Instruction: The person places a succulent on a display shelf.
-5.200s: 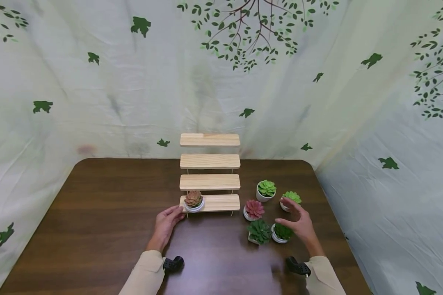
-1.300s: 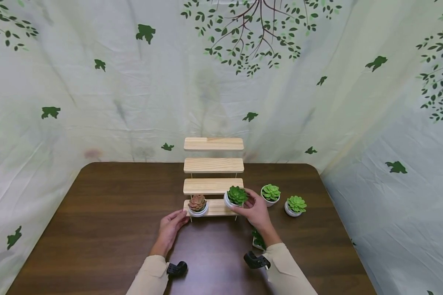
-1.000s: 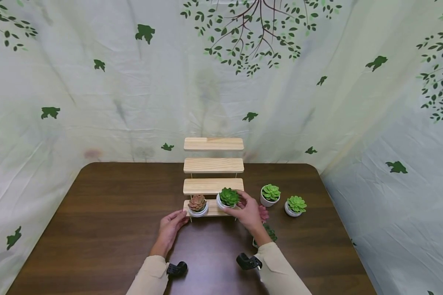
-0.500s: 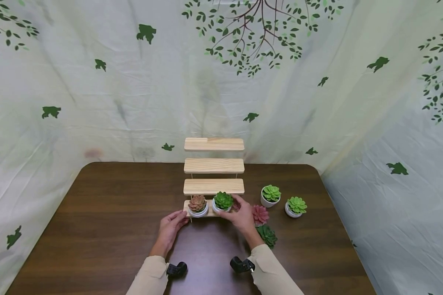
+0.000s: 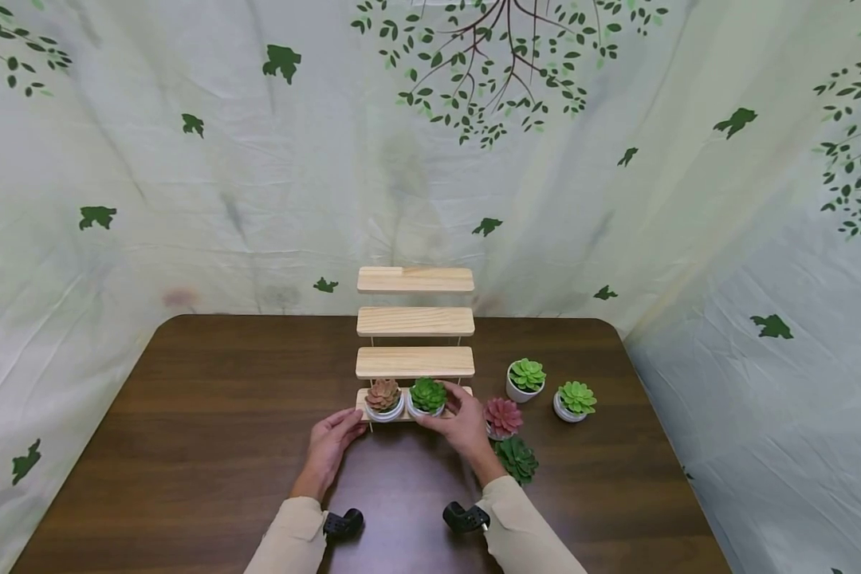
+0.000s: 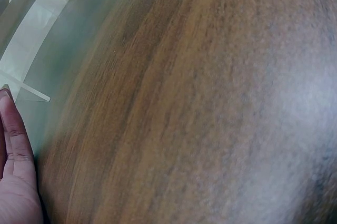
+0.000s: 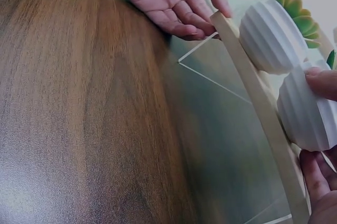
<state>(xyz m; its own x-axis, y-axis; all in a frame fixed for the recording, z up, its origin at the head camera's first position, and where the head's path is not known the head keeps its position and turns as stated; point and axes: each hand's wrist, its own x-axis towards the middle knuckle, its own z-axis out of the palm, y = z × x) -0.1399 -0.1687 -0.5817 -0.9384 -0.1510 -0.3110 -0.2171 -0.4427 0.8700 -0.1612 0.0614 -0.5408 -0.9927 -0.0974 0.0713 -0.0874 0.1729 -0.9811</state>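
A person's right hand (image 5: 462, 424) pinches a white-potted green plant (image 5: 428, 395) on the lowest shelf (image 7: 263, 107), just beside a brown plant (image 5: 383, 396); the left hand (image 5: 330, 443) pinches that shelf's left end.

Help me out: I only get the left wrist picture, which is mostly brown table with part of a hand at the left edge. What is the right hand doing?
Observer: The right hand grips the white pot of a green plant on the lowest shelf.

Visitor: Does that plant have company up there?

Observer: Yes, a brownish plant stands beside it, to its left.

Visitor: And are there any plants off the shelves?

Observer: Four more are on the table, right of the shelves: a red plant, a dark green plant and two light green plants.
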